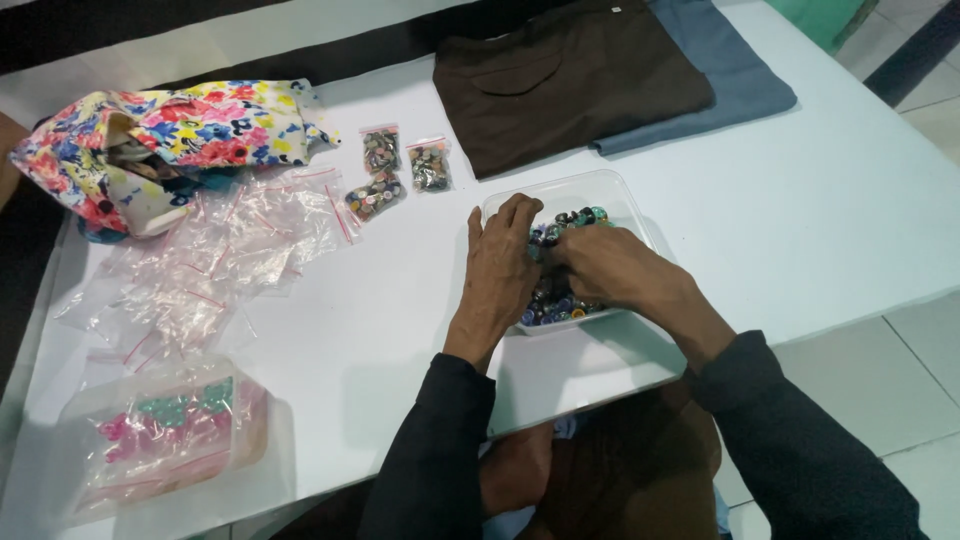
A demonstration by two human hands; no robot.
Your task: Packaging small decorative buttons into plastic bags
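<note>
A clear plastic tub (pixel 610 195) full of small multicoloured buttons (pixel 560 300) stands on the white table (pixel 830 230) in front of me. My left hand (pixel 500 270) rests flat on the tub's left rim, fingers reaching onto the buttons. My right hand (pixel 610 265) is down inside the tub on top of the buttons, fingers curled toward the left hand. Whether those fingertips pinch a button is hidden. Three small clear bags filled with buttons (pixel 385 170) lie to the upper left of the tub.
A heap of empty clear zip bags (pixel 220 250) lies left of centre, beside a flowered fabric pouch (pixel 190 140). A plastic bag of pink and green pieces (pixel 165 430) sits at the near left. Folded brown (pixel 570 80) and blue (pixel 740 70) cloth lie at the far edge.
</note>
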